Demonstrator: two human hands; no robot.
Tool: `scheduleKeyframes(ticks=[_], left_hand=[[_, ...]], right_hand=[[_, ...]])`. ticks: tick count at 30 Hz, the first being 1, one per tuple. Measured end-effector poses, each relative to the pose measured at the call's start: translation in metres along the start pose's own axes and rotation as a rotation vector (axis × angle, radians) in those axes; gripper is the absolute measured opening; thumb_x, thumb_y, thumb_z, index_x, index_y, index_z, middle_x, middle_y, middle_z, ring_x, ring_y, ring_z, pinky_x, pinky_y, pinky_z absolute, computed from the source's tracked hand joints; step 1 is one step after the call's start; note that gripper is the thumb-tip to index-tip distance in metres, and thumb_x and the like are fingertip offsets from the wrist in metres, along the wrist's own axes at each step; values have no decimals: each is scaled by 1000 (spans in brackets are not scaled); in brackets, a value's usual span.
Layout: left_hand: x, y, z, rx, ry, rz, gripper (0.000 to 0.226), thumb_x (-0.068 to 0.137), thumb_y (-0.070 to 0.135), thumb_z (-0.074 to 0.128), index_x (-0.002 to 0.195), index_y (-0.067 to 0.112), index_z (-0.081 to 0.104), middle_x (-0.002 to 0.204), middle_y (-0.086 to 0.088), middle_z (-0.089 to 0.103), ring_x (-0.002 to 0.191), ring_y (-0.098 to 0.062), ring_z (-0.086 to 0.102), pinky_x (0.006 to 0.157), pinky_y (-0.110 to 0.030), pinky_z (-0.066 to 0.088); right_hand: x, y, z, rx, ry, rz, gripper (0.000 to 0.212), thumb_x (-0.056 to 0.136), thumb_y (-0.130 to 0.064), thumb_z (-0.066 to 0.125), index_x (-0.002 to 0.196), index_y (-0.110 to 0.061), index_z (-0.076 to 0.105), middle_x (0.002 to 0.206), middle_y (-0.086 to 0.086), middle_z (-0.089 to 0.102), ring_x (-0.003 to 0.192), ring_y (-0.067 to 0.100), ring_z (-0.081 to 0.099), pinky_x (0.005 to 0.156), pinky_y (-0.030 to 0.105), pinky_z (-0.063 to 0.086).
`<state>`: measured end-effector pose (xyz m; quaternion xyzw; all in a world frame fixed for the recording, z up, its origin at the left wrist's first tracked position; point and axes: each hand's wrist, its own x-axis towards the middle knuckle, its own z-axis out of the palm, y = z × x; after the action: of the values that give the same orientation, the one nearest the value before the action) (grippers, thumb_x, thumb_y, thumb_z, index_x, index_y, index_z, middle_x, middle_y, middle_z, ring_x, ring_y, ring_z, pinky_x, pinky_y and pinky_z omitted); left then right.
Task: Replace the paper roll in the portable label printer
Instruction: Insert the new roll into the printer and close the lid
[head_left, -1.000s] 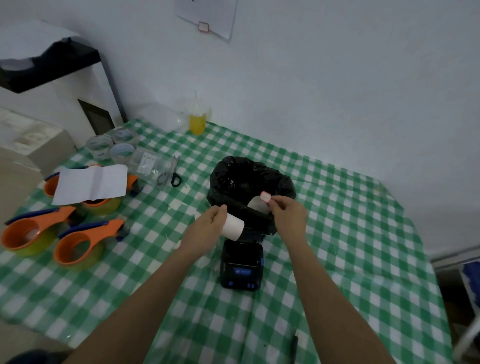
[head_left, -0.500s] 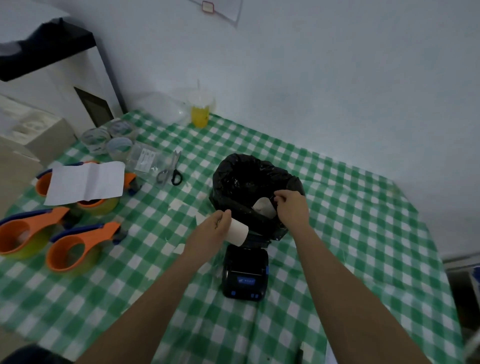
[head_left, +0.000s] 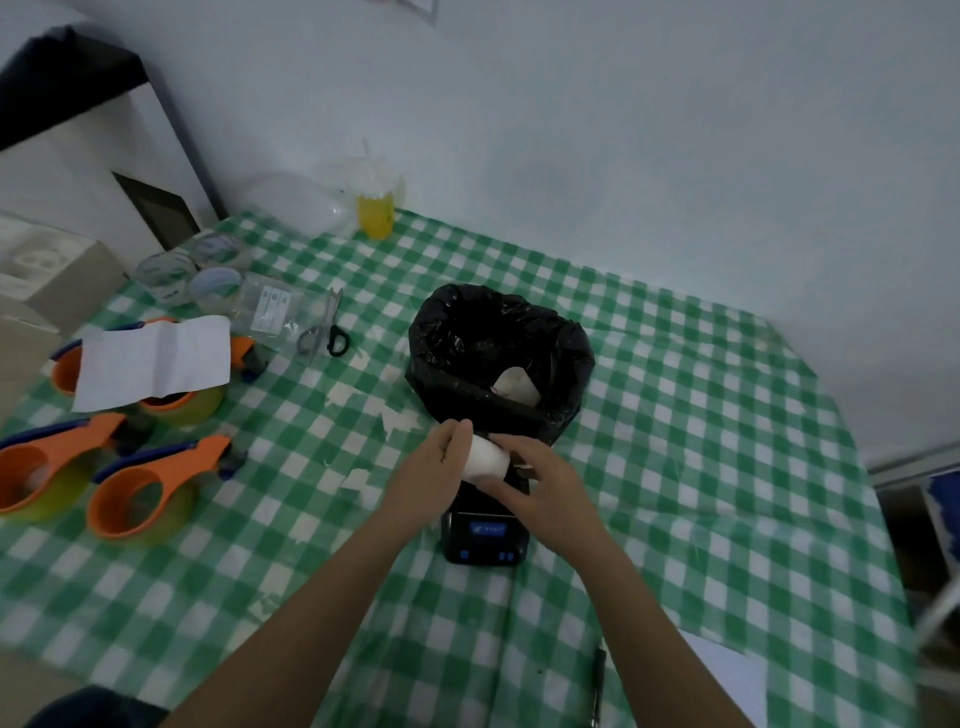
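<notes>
A white paper roll (head_left: 484, 458) is held just above the back of the small black label printer (head_left: 483, 535), which lies on the green checked tablecloth (head_left: 675, 467). My left hand (head_left: 431, 475) grips the roll from the left. My right hand (head_left: 545, 483) touches the roll's right end with its fingertips and covers the printer's open top. Behind the printer stands a bin lined with a black bag (head_left: 498, 358); a white scrap of paper (head_left: 514, 387) lies inside it.
Three orange tape dispensers (head_left: 140, 499) and a folded white sheet (head_left: 153, 361) are at the left. Scissors (head_left: 324, 332), clear tape rolls (head_left: 192, 270) and a yellow cup (head_left: 375, 215) sit farther back. A pen (head_left: 598, 686) and paper lie near the front right edge.
My right hand left the white scrap in the bin and came back down to the roll. My left hand lowered the roll toward the printer.
</notes>
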<state>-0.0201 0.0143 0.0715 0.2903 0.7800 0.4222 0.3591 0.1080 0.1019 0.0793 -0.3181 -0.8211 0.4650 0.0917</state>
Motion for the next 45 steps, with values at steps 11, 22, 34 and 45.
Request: scheduleKeyframes(ticks=[11, 22, 34, 45], left_hand=[[-9, -25, 17, -37, -204, -212, 50, 91, 61, 20, 112, 24, 47, 83, 4, 53, 69, -12, 54, 62, -28, 42], [-7, -62, 17, 196, -55, -178, 27, 97, 29, 39, 117, 17, 52, 62, 0, 46, 53, -10, 43, 50, -25, 35], [-4, -67, 19, 149, -11, -164, 25, 97, 26, 40, 117, 19, 52, 69, 0, 51, 57, -12, 47, 59, -30, 41], [16, -49, 20, 309, 77, -6, 44, 94, 20, 46, 136, 9, 38, 119, -15, 51, 102, -29, 52, 90, -41, 46]], right_hand=[[-22, 39, 24, 32, 20, 148, 44, 82, -23, 70, 124, -17, 57, 121, -1, 63, 108, 12, 57, 94, 29, 49], [15, 79, 40, -360, 14, 97, 43, 79, -20, 69, 121, -14, 61, 118, 5, 67, 106, 27, 49, 92, 30, 39], [27, 89, 51, -481, 42, 199, 41, 82, -37, 64, 123, -32, 60, 128, 1, 54, 113, 30, 37, 97, 35, 30], [20, 90, 52, -521, 132, 135, 27, 81, -23, 67, 108, -21, 70, 109, 6, 64, 104, 34, 51, 85, 40, 41]])
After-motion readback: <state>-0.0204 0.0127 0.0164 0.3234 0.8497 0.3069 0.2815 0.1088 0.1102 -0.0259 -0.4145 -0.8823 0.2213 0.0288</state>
